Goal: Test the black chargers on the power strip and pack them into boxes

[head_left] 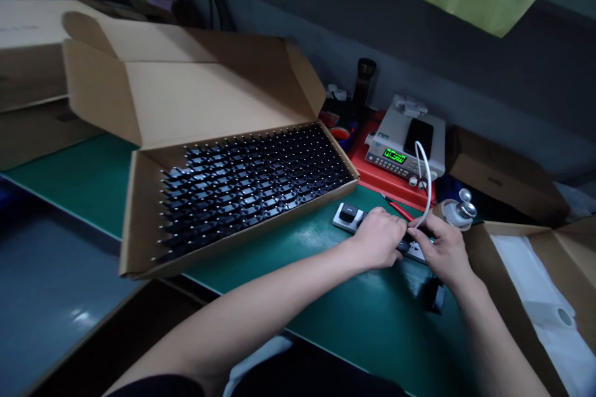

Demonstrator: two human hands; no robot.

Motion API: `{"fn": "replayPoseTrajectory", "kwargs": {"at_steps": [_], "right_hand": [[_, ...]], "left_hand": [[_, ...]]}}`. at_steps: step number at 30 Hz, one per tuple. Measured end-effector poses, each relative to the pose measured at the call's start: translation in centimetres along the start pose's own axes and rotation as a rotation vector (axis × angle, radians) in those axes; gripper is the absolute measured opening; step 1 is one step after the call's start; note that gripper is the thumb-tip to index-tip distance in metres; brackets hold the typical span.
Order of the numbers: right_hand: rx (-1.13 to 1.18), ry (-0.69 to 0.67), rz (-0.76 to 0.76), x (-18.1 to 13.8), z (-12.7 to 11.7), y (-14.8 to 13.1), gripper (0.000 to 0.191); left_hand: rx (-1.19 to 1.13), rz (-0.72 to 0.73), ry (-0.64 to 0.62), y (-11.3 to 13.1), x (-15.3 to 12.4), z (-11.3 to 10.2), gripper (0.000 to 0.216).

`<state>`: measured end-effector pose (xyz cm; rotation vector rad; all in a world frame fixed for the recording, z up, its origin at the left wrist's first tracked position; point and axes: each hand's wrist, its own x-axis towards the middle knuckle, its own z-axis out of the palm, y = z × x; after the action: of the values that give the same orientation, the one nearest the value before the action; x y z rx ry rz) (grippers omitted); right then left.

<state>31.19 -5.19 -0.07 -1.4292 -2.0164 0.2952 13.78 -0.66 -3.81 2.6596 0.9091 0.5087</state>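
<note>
A white power strip (341, 223) lies on the green table, with a black power adapter (348, 213) seated at its left end. My left hand (380, 237) is closed around a second black adapter (401, 246) over the middle of the strip; most of that adapter is hidden. Close beside it, my right hand (442, 247) pinches the end of a white cable (427, 192) against the adapter. Whether the cable's plug is inside cannot be made out. Another black adapter (436, 296) rests on the table below my right hand.
To the left stands an open cardboard box (135, 211) with rows of black adapters (251, 186). A bench meter (400, 158) with a green display sits on a red tray (361, 167), a phone (419, 136) on top. A pump bottle (460, 214) and open carton (505, 279) are at right.
</note>
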Motion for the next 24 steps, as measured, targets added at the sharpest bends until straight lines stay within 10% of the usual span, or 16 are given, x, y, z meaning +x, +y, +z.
{"fn": "replayPoseTrajectory", "kwargs": {"at_steps": [24], "right_hand": [[-0.147,0.047,-0.189,-1.9,1.5,0.8,0.008]], "left_hand": [[0.023,-0.032,0.060,0.8,-0.5,1.1,0.042]]}}
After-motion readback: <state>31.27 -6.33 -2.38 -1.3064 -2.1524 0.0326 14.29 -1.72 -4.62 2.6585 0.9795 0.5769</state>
